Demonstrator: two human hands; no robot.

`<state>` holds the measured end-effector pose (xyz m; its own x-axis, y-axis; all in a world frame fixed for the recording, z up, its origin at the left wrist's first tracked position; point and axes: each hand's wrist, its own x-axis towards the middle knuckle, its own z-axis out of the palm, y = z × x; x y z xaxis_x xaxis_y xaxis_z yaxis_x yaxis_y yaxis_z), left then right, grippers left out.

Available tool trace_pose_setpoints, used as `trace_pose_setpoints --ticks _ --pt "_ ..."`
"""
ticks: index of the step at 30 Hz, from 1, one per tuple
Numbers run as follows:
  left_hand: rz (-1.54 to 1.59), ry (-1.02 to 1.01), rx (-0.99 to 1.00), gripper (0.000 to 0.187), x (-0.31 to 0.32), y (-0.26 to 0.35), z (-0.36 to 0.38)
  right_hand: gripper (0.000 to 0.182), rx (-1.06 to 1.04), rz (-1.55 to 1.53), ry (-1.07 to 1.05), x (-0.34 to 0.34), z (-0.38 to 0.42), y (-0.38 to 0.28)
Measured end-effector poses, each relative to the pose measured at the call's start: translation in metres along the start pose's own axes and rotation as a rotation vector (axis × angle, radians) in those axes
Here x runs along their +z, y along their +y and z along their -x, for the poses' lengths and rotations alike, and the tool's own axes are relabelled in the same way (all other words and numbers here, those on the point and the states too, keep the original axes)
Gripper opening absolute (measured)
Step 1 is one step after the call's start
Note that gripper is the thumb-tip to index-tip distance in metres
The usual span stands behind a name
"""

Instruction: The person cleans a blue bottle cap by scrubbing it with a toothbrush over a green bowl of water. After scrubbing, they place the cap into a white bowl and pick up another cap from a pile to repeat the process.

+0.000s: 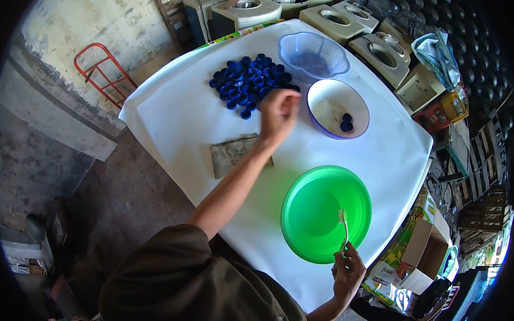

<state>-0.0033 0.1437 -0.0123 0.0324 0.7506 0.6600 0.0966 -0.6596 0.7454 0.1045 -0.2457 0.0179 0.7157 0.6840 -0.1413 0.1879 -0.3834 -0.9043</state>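
Observation:
My left hand is over the table at the right edge of a heap of dark blue bottle caps. Its fingers are curled together, and whatever they may hold is hidden. In my right hand is a toothbrush, gripped by the handle with its bristle head over the green basin. A white bowl with a purple outside stands just right of my left hand, with a couple of blue caps inside. Behind it is a translucent blue plastic basket.
A grey, stained folded cloth lies on the white-covered table, partly under my left forearm. A red metal frame leans by the wall. Old machine casings line the far side. An open cardboard box sits at the right.

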Motion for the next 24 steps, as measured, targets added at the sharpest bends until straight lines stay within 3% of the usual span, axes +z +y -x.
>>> trace_pose_setpoints --ticks 3,7,14,16,19,22,24 --pt "-0.311 0.11 -0.126 0.015 -0.062 -0.052 0.013 0.04 0.015 0.0 -0.012 -0.003 0.002 0.0" --pt "-0.774 -0.171 -0.444 0.042 -0.108 -0.076 0.019 0.033 -0.007 0.02 -0.05 -0.001 0.001 -0.011" --pt "-0.904 -0.304 -0.411 0.042 -0.093 -0.091 0.021 0.033 -0.065 0.094 -0.06 0.001 0.0 -0.025" --pt "-0.873 -0.272 -0.367 0.034 -0.093 -0.091 0.021 0.033 -0.061 0.122 -0.048 -0.001 0.004 -0.029" --pt "-0.549 -0.118 -0.218 0.03 -0.1 -0.076 0.022 0.033 -0.039 0.121 -0.037 -0.007 0.009 -0.026" --pt "-0.238 -0.12 -0.356 0.029 -0.099 -0.029 0.031 0.034 -0.006 0.132 -0.023 -0.012 0.011 -0.018" --pt "0.014 -0.217 -0.346 0.032 -0.092 0.01 0.046 0.035 0.01 0.127 -0.011 -0.015 0.01 -0.016"
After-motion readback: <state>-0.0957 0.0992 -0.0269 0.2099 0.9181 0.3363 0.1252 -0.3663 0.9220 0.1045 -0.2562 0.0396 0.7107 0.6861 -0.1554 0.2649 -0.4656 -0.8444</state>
